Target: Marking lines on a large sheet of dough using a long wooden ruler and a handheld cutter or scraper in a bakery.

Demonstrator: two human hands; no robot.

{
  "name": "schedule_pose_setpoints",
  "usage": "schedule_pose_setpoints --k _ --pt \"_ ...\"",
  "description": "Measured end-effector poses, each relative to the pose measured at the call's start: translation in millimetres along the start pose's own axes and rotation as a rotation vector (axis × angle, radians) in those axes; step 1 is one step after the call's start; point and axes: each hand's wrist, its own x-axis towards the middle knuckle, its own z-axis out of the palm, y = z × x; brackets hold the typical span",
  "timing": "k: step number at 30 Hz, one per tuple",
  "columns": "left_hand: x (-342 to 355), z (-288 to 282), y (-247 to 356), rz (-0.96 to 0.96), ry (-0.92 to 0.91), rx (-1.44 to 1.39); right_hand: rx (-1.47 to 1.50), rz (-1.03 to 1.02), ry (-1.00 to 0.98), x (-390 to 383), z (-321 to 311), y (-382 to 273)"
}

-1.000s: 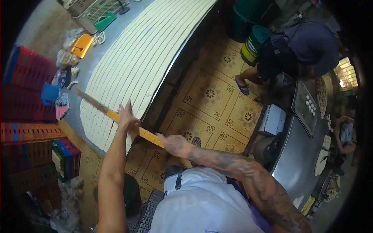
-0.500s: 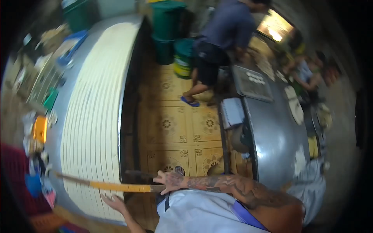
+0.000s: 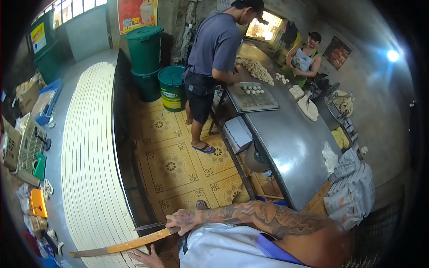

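Note:
A long sheet of pale dough (image 3: 91, 165), scored into narrow lengthwise strips, covers much of the left metal table. My right hand (image 3: 181, 221) is closed at the table's near edge. From it a thin knife (image 3: 151, 226) points left, and the end of a long flat stick (image 3: 138, 242), partly yellow, also meets its fingers. The stick lies crosswise over the near part of the dough. Just below the stick, my left hand (image 3: 146, 257) is at the dough's right edge with its fingers spread, holding nothing.
A co-worker (image 3: 214, 49) stands at the right metal table (image 3: 290, 143), by a tray (image 3: 254, 103) with dough balls. Another person (image 3: 306, 60) is behind it. Green bins (image 3: 145, 58) stand at the back; an orange scraper-like piece (image 3: 38, 203) and crates line the left side.
The view has turned, shifting the tables. The stick now slants down to the left, nearer the lower edge. My left hand has moved lower, and the co-worker appears more upright.

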Motion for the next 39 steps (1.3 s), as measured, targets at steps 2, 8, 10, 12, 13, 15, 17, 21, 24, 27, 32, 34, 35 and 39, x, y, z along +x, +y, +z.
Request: schedule_pose_setpoints --k 2,8,10,12,13,15,17,21,24,27,32,34,35,39 --pt "4.8 -6.7 7.0 -0.039 -0.09 -0.002 -0.003 0.079 -0.135 5.7 -8.1 1.1" --pt "-4.5 6.7 28.5 -0.001 -0.025 -0.038 0.054 -0.005 -0.081 -0.8 -10.4 53.1" --pt "3.1 -1.2 17.7 0.057 0.037 -0.029 0.103 0.028 -0.099 9.1 -4.4 47.4" --pt "-3.6 -10.6 11.7 0.067 0.036 0.017 0.136 -0.012 -0.084 8.1 13.3 55.7" --pt "-6.8 -10.0 27.0 0.06 0.032 0.014 0.126 -0.047 -0.098 6.0 11.1 73.8" --pt "-3.2 -7.9 38.0 0.059 0.015 -0.018 0.098 -0.059 -0.127 3.7 17.9 93.5" --pt "1.5 -9.2 32.2 0.074 0.07 0.046 0.151 -0.08 -0.046 2.3 18.8 97.1" --pt "5.5 16.7 23.3 0.075 0.14 0.147 0.161 0.073 -0.187 -8.8 1.6 87.6" --pt "12.6 11.1 21.9 0.077 0.145 0.175 0.159 0.018 -0.225 -13.8 -2.8 103.4" --pt "17.5 10.8 39.2 0.096 0.199 0.168 0.163 -0.034 -0.157 -20.8 18.1 120.0" --pt "21.5 5.9 40.2 0.155 0.295 0.205 0.224 -0.046 -0.163 -16.2 13.5 118.9" --pt "24.2 24.9 27.8 0.157 0.292 0.237 0.19 -0.018 -0.193 -14.9 6.1 120.8" --pt "20.3 47.0 12.6 0.067 0.217 0.232 0.148 0.008 -0.213 -16.4 5.9 116.6" --pt "9.4 85.6 -25.4 -0.113 0.049 0.258 0.138 0.055 -0.231 -23.9 16.1 101.5"
